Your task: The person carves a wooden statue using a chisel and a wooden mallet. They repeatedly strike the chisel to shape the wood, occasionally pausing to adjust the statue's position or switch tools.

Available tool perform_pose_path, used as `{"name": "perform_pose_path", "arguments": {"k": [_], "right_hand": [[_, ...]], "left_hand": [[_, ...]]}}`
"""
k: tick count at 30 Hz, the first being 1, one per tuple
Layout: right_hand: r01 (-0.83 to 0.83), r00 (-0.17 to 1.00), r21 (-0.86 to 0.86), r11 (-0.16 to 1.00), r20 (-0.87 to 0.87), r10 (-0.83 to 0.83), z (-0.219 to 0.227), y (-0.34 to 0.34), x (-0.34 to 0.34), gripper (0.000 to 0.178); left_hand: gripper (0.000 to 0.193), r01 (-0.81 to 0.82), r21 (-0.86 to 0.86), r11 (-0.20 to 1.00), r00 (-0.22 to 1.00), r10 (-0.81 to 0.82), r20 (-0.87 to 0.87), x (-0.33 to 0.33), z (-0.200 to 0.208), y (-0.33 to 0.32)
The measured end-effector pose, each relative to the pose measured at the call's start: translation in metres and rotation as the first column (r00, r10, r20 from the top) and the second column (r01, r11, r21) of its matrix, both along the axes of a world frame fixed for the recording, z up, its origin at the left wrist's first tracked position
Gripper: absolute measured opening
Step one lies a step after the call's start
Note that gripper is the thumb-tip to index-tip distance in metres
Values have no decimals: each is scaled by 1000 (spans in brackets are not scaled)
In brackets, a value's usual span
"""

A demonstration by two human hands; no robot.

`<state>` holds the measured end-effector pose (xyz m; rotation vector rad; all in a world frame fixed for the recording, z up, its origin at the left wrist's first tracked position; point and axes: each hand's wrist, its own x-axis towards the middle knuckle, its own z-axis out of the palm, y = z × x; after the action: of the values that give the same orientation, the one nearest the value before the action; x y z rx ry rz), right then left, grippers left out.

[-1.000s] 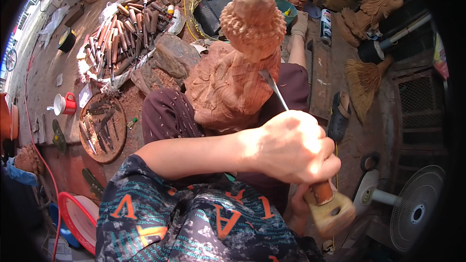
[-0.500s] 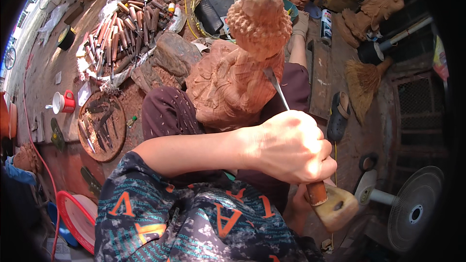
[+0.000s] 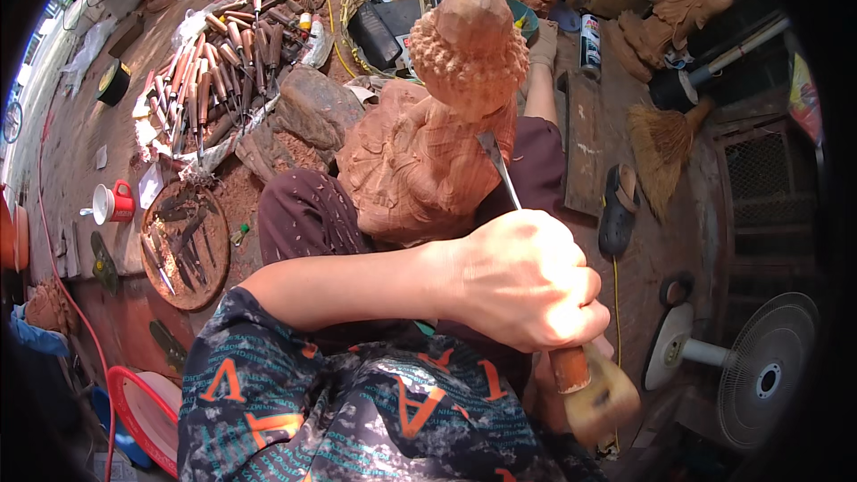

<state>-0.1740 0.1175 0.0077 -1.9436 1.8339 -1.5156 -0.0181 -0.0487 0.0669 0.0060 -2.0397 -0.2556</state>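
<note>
A reddish-brown carved wooden statue stands upright between my knees, its rounded head covered in small curls. My left hand is closed round a chisel whose steel blade touches the statue's side below the head. The wooden handle end sticks out under my fist. Close beside that end is the pale, worn head of a wooden mallet, slightly blurred. My right hand grips the mallet low down, mostly hidden behind my left hand and the chisel handle.
Many wooden-handled chisels lie heaped at the far left. A round board holds blades and shavings; a red-and-white mug stands beside it. On the right are a fan, a clog and a straw broom.
My left hand and the chisel have shifted slightly left in view, and the statue a little too. The mallet head has moved left and stays near the handle end.
</note>
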Motion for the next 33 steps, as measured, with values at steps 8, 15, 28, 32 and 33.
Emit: {"name": "perform_pose_path", "arguments": {"k": [8, 15, 28, 32, 33], "right_hand": [[185, 975, -449, 874, -24, -219, -25, -26, 14, 27], [-35, 998, -95, 995, 56, 41, -5, -2, -1, 31], [11, 989, -231, 973, -139, -44, -9, -13, 3, 22], [-7, 998, -357, 934, -57, -14, -32, -12, -8, 30], [-4, 994, -275, 961, -102, -25, -28, -11, -6, 32]], "left_hand": [[18, -72, -21, 997, 997, 73, 37, 4, 2, 16], [21, -3, -51, 999, 1000, 2, -18, 4, -5, 6], [20, 32, -33, 999, 999, -32, -6, 10, -2, 2], [17, 79, -39, 996, 997, -79, 3, 7, -2, 1], [17, 75, -35, 997, 997, -75, -5, 10, -3, 0]]}}
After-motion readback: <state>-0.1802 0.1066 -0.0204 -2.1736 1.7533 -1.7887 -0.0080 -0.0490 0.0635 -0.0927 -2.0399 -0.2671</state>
